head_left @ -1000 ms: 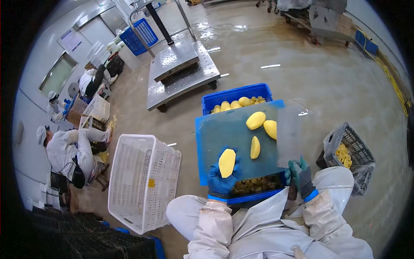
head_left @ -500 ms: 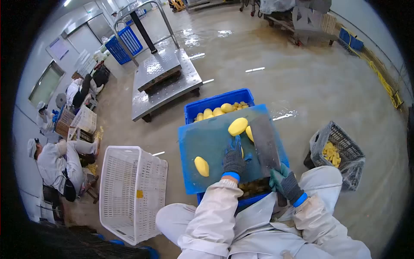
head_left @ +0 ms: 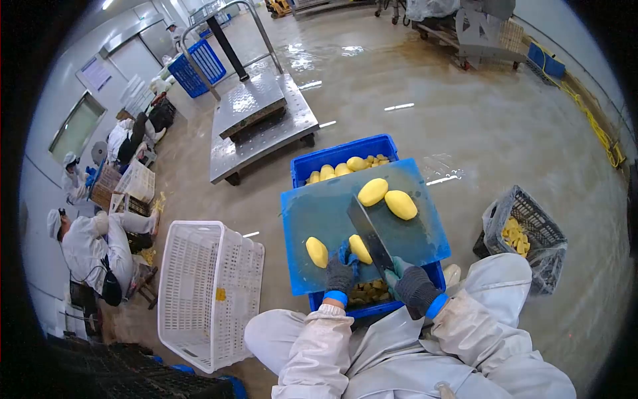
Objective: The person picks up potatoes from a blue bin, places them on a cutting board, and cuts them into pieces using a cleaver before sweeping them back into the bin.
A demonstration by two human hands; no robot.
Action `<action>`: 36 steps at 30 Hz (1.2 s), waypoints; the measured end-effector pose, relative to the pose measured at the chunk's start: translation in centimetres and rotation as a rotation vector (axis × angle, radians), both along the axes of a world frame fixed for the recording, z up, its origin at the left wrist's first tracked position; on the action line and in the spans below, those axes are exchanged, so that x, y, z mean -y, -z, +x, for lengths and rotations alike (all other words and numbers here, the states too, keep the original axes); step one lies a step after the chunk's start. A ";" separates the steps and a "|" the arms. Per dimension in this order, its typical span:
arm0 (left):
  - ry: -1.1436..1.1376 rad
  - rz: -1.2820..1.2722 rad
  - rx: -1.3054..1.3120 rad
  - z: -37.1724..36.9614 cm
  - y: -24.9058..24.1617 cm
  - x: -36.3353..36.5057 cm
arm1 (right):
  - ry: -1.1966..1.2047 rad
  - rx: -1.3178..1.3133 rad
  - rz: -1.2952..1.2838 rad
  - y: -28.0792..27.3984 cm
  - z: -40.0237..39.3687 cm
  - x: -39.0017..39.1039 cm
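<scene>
My right hand (head_left: 413, 287), in a grey and green glove, is wrapped round the handle of a cleaver (head_left: 371, 234). Its broad blade slants over the blue cutting board (head_left: 432, 229). A cut piece of peeled potato (head_left: 360, 249) lies just left of the blade. My left hand (head_left: 341, 271), gloved with blue fingertips, is beside that piece, fingers stretched along its left edge. Another potato piece (head_left: 317, 253) lies left of this hand. Two peeled potatoes, one (head_left: 373, 191) touching the other (head_left: 401, 205), rest beyond the cleaver.
The board lies across a blue crate (head_left: 345, 151) holding potatoes and cut chunks. A white basket (head_left: 219, 299) stands left; a lined black crate (head_left: 531, 233) with yellow pieces stands right. A metal platform trolley (head_left: 266, 126) is ahead. Several people in white sit along the left wall.
My left hand has moved left and back towards me, uncovering the potato piece. The cleaver has swung left, its blade now left of the two far potatoes; one of them has shifted to the right.
</scene>
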State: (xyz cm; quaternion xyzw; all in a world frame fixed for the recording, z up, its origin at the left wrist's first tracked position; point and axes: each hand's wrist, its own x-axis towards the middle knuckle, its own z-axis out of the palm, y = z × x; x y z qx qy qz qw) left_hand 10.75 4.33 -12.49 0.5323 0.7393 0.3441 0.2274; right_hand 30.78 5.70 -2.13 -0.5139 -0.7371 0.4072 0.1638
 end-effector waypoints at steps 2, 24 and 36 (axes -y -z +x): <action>-0.010 0.055 0.074 0.5 -0.6 -0.2 | -0.058 0.098 0.047 0.2 -0.3 -0.1; -0.066 -0.040 -0.119 1.6 -1.0 -1.0 | -0.271 0.317 0.044 3.8 -2.4 -0.8; 0.095 0.014 -0.040 0.1 -0.6 -3.4 | 0.018 -0.024 0.145 -2.1 0.2 -0.1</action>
